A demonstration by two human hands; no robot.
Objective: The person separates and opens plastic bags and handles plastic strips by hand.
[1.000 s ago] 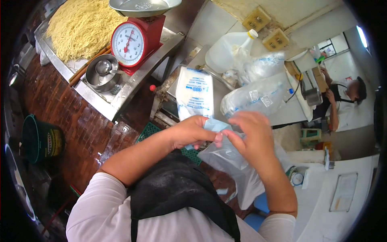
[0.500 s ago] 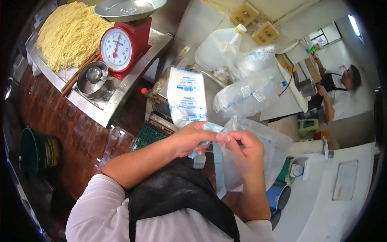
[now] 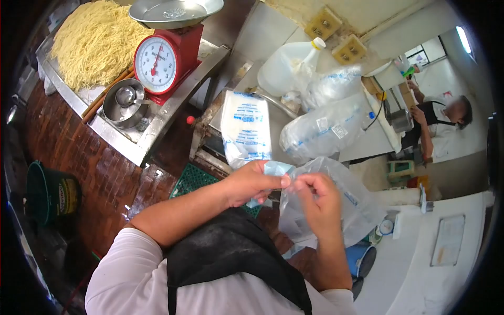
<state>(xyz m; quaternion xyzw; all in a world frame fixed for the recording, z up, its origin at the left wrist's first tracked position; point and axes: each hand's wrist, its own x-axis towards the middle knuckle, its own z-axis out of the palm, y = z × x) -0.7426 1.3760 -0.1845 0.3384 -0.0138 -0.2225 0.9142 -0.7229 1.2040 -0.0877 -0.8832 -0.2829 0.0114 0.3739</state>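
In front of my chest, my left hand (image 3: 251, 185) is closed on a light blue strip of thin plastic (image 3: 278, 168) at the mouth of a clear plastic bag (image 3: 362, 210). My right hand (image 3: 319, 205) sits just right of it, thumb and fingers pinched at the bag's upper edge. The bag hangs behind the right hand and bulges out to the right. Just beyond my hands lies a white pack of bags with blue print (image 3: 247, 126). Behind the bag rest filled clear plastic sacks (image 3: 320, 131).
A red dial scale (image 3: 168, 63) and a metal pot with a ladle (image 3: 124, 104) stand on a steel table beside heaped yellow noodles (image 3: 100, 42). A white jug (image 3: 289, 65) is farther back. A green bucket (image 3: 50, 191) stands on the left floor. A co-worker (image 3: 438, 123) is at the right.
The clear bag has spread and swung out to the right. My right hand has moved slightly away from the left, which still holds the blue strip. The view has shifted a little.
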